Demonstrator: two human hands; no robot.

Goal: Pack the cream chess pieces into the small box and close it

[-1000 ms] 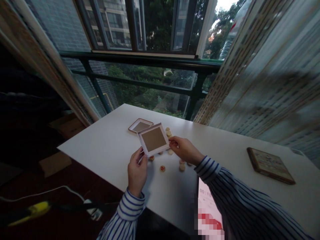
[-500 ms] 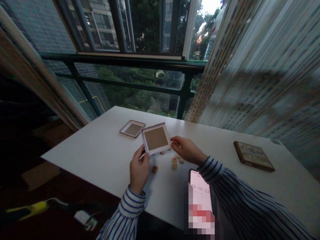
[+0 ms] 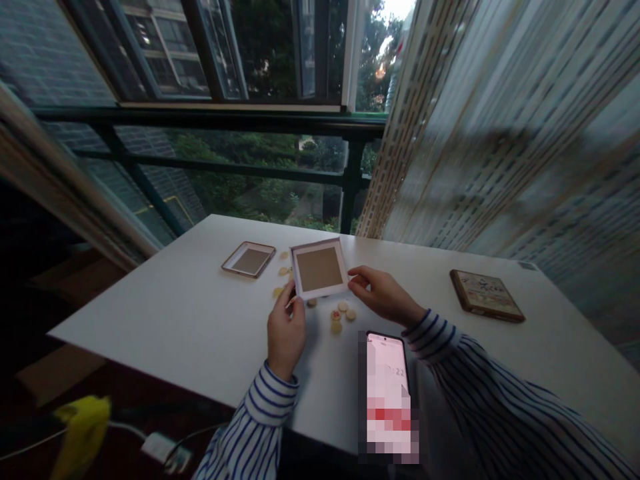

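A shallow open box half (image 3: 319, 269), with a white rim and a brown-grey inside, is raised above the table and tilted toward me. My left hand (image 3: 287, 333) pinches its lower left corner, thumb in front. At its right edge, my right hand (image 3: 383, 293) has curled fingers gripping the side. Under and around it lie several round wooden game pieces (image 3: 337, 327), some with red marks; the box half hides part of the group. A similar shallow box half (image 3: 249, 259) rests on the table to the left.
On the white table (image 3: 165, 300), a phone (image 3: 390, 373) lies near the front edge, its screen partly blurred out. A flat brown box with writing (image 3: 486, 295) sits at the right. Behind the table are a green railing (image 3: 225, 167) and a curtain (image 3: 450, 167).
My view has swung slightly right, so the table's things appear farther left. The box half in my hands has moved right over the table, uncovering pieces on its left side.
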